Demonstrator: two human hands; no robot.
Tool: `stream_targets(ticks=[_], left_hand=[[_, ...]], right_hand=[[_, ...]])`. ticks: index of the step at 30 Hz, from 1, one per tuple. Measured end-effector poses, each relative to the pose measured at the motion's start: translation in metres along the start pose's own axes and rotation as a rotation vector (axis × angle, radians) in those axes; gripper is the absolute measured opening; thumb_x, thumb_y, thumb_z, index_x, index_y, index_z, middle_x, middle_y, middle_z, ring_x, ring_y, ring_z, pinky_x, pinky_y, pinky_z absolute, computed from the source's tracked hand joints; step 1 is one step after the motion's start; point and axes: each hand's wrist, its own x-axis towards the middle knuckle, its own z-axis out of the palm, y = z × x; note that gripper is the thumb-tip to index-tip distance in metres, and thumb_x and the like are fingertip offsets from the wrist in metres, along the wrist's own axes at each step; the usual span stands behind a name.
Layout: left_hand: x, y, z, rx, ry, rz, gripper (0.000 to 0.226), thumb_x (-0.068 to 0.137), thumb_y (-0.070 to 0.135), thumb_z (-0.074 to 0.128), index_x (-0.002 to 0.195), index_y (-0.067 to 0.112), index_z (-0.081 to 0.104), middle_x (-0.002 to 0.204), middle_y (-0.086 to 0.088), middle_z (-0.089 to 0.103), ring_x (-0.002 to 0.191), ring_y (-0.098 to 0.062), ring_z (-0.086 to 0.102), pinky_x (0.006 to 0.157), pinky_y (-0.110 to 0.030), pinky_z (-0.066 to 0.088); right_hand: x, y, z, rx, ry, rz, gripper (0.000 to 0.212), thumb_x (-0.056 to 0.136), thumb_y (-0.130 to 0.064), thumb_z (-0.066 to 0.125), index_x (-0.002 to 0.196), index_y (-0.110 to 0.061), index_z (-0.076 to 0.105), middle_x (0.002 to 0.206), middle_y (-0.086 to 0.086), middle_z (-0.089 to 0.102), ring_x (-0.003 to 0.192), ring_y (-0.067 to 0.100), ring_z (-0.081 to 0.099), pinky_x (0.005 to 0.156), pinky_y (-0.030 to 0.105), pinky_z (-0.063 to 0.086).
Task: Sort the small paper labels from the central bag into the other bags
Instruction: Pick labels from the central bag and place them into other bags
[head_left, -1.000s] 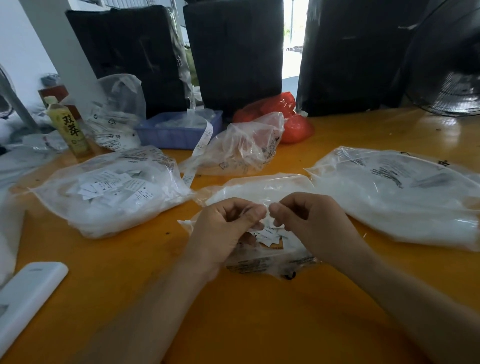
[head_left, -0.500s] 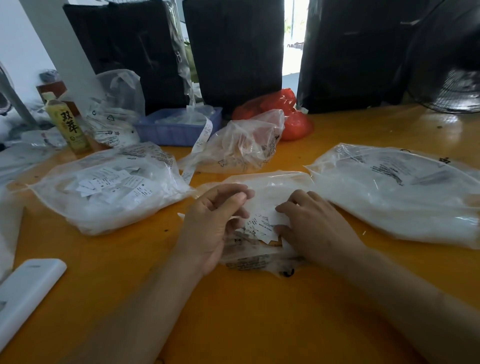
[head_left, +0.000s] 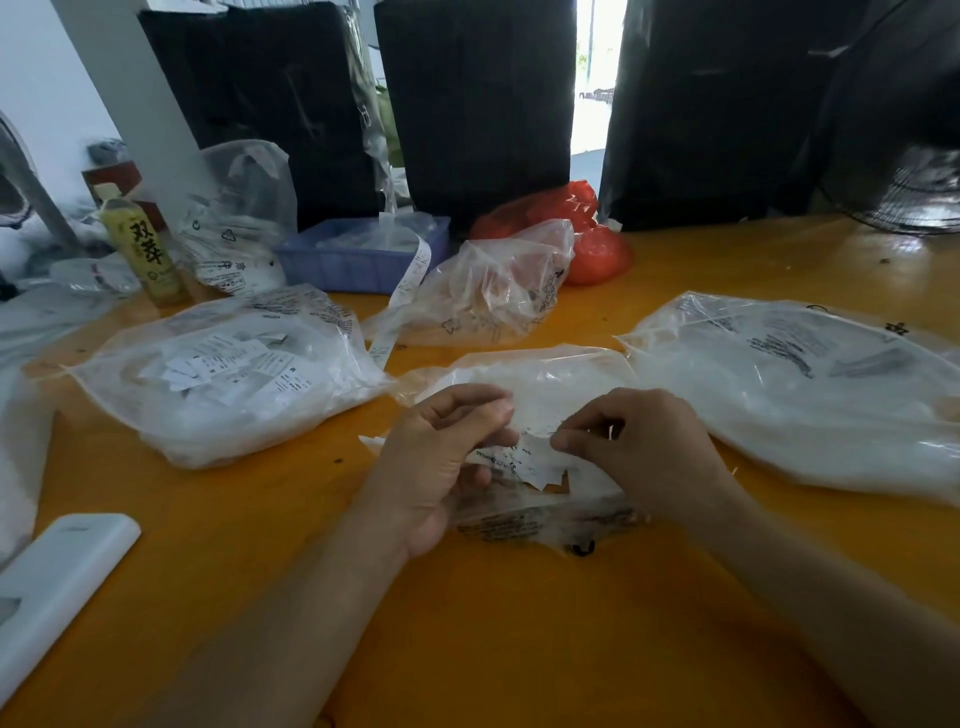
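change: both hands have lifted off the central bag since half a second ago — the right hand, then lying flat on the labels, is now raised with its fingers curled.
left hand: fingers curled, thumb and forefinger pinching the left end of a small paper label just above the central bag.
right hand: fingertips closed on the right end of the same label, knuckles up.
central bag: clear plastic, lying flat on the orange table right under the hands; loose labels sit at its mouth (print too small to read).
left bag: clear, well filled — white labels show through its top; apart from the hands.
right bag: clear, large, just beside the central bag's far right edge.
rear bag: crumpled, clear, behind the central bag.
surroundings: blue tray with a paper strip trailing out, red bag, green bottle, white device at lower left.
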Motion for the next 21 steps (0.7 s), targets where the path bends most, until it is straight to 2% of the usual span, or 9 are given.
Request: stream_targets(ticks=[1, 3, 5, 8, 10, 14, 17, 19, 21], left_hand=[[0.000, 0.000, 0.000, -0.001, -0.004, -0.006, 0.026, 0.063, 0.026, 0.089, 0.089, 0.026, 0.085, 0.095, -0.002, 0.080, 0.087, -0.014, 0.078, 0.045, -0.018, 0.049], [0.000, -0.001, 0.000, -0.001, -0.012, -0.008, 0.023, 0.069, 0.020, 0.086, 0.092, 0.021, 0.086, 0.103, -0.007, 0.081, 0.092, -0.017, 0.079, 0.051, -0.017, 0.054], [0.001, -0.002, 0.000, -0.026, -0.023, -0.006, 0.021, 0.071, 0.014, 0.083, 0.092, 0.016, 0.086, 0.106, -0.013, 0.081, 0.096, -0.021, 0.080, 0.060, -0.017, 0.059], [0.001, -0.003, 0.001, -0.109, -0.027, -0.016, 0.018, 0.072, 0.007, 0.080, 0.089, 0.010, 0.085, 0.105, -0.020, 0.080, 0.096, -0.029, 0.080, 0.071, -0.020, 0.062], [0.002, -0.004, 0.002, -0.133, -0.022, -0.025, 0.017, 0.073, 0.010, 0.081, 0.090, 0.008, 0.084, 0.104, -0.022, 0.079, 0.097, -0.032, 0.080, 0.073, -0.022, 0.063], [0.001, -0.002, 0.005, -0.159, -0.017, -0.039, 0.025, 0.075, 0.023, 0.082, 0.093, 0.006, 0.084, 0.104, -0.022, 0.079, 0.098, -0.034, 0.079, 0.075, -0.023, 0.063], [0.001, -0.003, 0.005, -0.156, -0.013, -0.047, 0.022, 0.082, 0.017, 0.079, 0.098, 0.003, 0.083, 0.107, -0.023, 0.079, 0.100, -0.033, 0.079, 0.077, -0.025, 0.063], [0.000, -0.003, 0.005, -0.139, -0.018, -0.046, 0.025, 0.082, 0.015, 0.079, 0.103, 0.001, 0.081, 0.108, -0.023, 0.079, 0.100, -0.032, 0.079, 0.076, -0.025, 0.063], [0.000, -0.003, 0.006, -0.128, -0.023, -0.046, 0.031, 0.079, 0.015, 0.080, 0.107, 0.001, 0.080, 0.109, -0.022, 0.079, 0.101, -0.031, 0.079, 0.077, -0.023, 0.063]], right_hand=[[-0.001, 0.000, -0.003, 0.115, 0.009, 0.049, 0.013, 0.082, -0.045, 0.079, 0.071, -0.044, 0.073, 0.076, -0.018, 0.071, 0.073, -0.002, 0.064, 0.057, 0.014, 0.045], [0.000, 0.001, -0.008, 0.320, 0.069, 0.139, 0.015, 0.086, -0.048, 0.075, 0.073, -0.041, 0.075, 0.075, -0.015, 0.072, 0.062, 0.009, 0.064, 0.060, 0.031, 0.057], [0.001, 0.001, -0.011, 0.501, 0.126, 0.196, 0.022, 0.094, -0.044, 0.068, 0.078, -0.029, 0.073, 0.063, -0.007, 0.064, 0.050, 0.010, 0.052, 0.056, 0.034, 0.048], [0.003, 0.001, -0.015, 0.716, 0.147, 0.235, 0.028, 0.100, -0.033, 0.064, 0.080, -0.013, 0.067, 0.065, 0.001, 0.064, 0.052, 0.015, 0.047, 0.055, 0.032, 0.042], [0.002, 0.002, -0.017, 0.752, 0.130, 0.233, 0.028, 0.101, -0.033, 0.063, 0.086, -0.009, 0.067, 0.068, 0.006, 0.067, 0.053, 0.020, 0.047, 0.055, 0.034, 0.042], [0.000, 0.003, -0.019, 0.684, 0.115, 0.161, 0.023, 0.097, -0.039, 0.066, 0.095, -0.016, 0.070, 0.071, 0.009, 0.074, 0.043, 0.018, 0.046, 0.046, 0.028, 0.043], [-0.003, -0.002, -0.020, 0.780, 0.125, 0.102, 0.031, 0.094, -0.041, 0.067, 0.100, -0.010, 0.072, 0.093, 0.006, 0.079, 0.058, 0.021, 0.068, 0.059, 0.026, 0.058], [-0.003, -0.005, -0.019, 0.779, 0.154, 0.088, 0.026, 0.091, -0.035, 0.072, 0.099, -0.010, 0.073, 0.091, 0.006, 0.080, 0.070, 0.025, 0.075, 0.065, 0.030, 0.062], [-0.004, -0.005, -0.017, 0.702, 0.195, 0.079, 0.016, 0.088, -0.024, 0.077, 0.101, -0.015, 0.073, 0.082, 0.005, 0.079, 0.072, 0.021, 0.076, 0.070, 0.031, 0.064]])
